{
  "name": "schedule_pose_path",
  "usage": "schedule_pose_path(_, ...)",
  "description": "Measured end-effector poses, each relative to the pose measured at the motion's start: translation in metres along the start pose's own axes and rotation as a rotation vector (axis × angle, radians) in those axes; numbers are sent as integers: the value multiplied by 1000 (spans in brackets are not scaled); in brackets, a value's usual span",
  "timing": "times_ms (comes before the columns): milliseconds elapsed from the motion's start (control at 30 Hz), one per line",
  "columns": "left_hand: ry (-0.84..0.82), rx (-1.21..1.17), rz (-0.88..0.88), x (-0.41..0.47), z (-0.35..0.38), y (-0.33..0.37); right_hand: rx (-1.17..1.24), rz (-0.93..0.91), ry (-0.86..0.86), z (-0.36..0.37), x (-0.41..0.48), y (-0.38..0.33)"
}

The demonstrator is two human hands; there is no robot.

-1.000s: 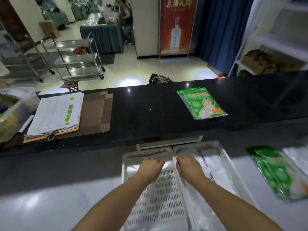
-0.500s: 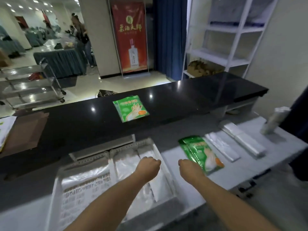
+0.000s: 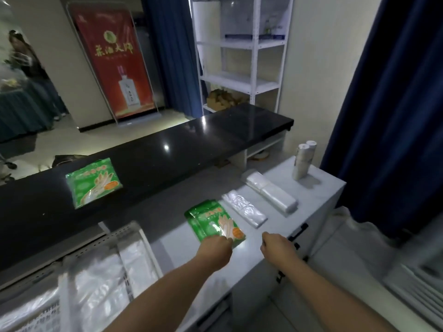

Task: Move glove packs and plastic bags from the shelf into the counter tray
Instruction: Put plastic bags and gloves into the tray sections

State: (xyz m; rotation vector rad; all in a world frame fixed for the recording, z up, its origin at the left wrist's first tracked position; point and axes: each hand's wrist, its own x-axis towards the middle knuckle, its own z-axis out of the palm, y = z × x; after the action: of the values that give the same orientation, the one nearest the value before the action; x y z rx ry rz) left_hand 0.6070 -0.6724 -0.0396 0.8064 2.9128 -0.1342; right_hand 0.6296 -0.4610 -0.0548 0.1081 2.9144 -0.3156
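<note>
White surface (image 3: 182, 238). White tray (image 3: 141, 236) at 8 o'clock holds clear plastic bags (image 3: 100, 293). Green glove pack (image 3: 213, 222) at center, long axis running 11 to 5 o'clock. Left hand (image 3: 215, 249) curled, touching pack's near edge; grip unclear. Right hand (image 3: 275, 244) loosely closed, w/ nothing in it.

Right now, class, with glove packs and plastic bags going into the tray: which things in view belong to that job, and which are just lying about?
Belongs to the job:
green glove pack under the left hand
second glove pack on the black counter
two clear bag bundles
white tray, already holding bags

Just lying about:
paper rolls
red banner
white shelving
blue curtain
</note>
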Motion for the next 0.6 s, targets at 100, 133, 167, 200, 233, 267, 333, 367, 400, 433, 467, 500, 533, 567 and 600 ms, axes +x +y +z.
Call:
schedule_pose_path(100, 12, -4, 50, 34, 0, 18, 46, 57, -6, -5, 12, 33)
schedule_pose_path(133, 8, -10, 60, 46, 1, 23, 64, 80, -7, -6, 17, 41)
schedule_pose_path(167, 2, -16, 66, 57, 2, 27, 78, 104, -6, -6, 22, 50)
schedule_pose_path(200, -2, -14, 72, 69, 3, 31, 77, 127, -7, -6, 28, 58)
schedule_pose_path(233, -3, -13, 81, 81, 4, 34, 67, 142, -11, -5, 35, 65)
schedule_pose_path(267, -5, -16, 88, 93, 5, 36, 55, 157, -23, -6, 42, 73)
schedule_pose_path(333, -13, -19, 93, 120, 8, 38, 26, 168, -33, -9, 60, 86)
schedule_pose_path(367, -15, -24, 91, 134, 9, 37, -3, 169, -47, -11, 70, 92)
schedule_pose_path(400, -19, -31, 90, 148, 9, 36, -10, 181, -56, -14, 82, 97)
schedule_pose_path(433, -29, -43, 86, 163, 10, 33, -6, 189, -55, -18, 93, 102)
schedule_pose_path(467, -43, -52, 77, 177, 11, 30, -4, 197, -54, -22, 105, 105)
schedule_pose_path(500, -57, -59, 68, 190, 12, 27, -5, 207, -56, -26, 117, 108)
schedule_pose_path(533, -67, -62, 61, 202, 14, 23, -29, 198, -57, -28, 130, 110)
schedule_pose_path(567, -70, -73, 54, 214, 16, 18, -53, 179, -52, -31, 143, 112)
schedule_pose_path(600, -77, -87, 45, 225, 19, 12, -74, 160, -47, -33, 156, 113)
